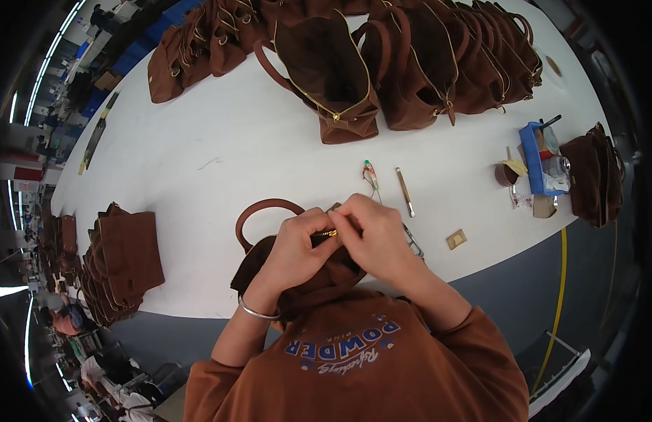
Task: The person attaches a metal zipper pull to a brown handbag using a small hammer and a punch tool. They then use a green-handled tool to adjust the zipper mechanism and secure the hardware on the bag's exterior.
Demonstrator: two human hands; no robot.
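A brown handbag (252, 261) with a curved top handle stands at the near table edge, right against me. Its gold zipper (326, 233) shows between my two hands. My left hand (302, 246) is closed, thumb and fingers pinching the bag's zipped edge near the zipper's end. Close beside it, my right hand (371, 232) is closed in a pinch at the same spot, with its fingertips partly hidden. Both hands touch the bag's top edge, and the wrists hide part of the bag.
Rows of brown handbags (347, 130) line the far side of the white table (199, 148). More bags (132, 250) are stacked at the left. Toward the right lie snips (370, 174), a thin rod (404, 191), a small tan piece (456, 239) and a blue tray (531, 158).
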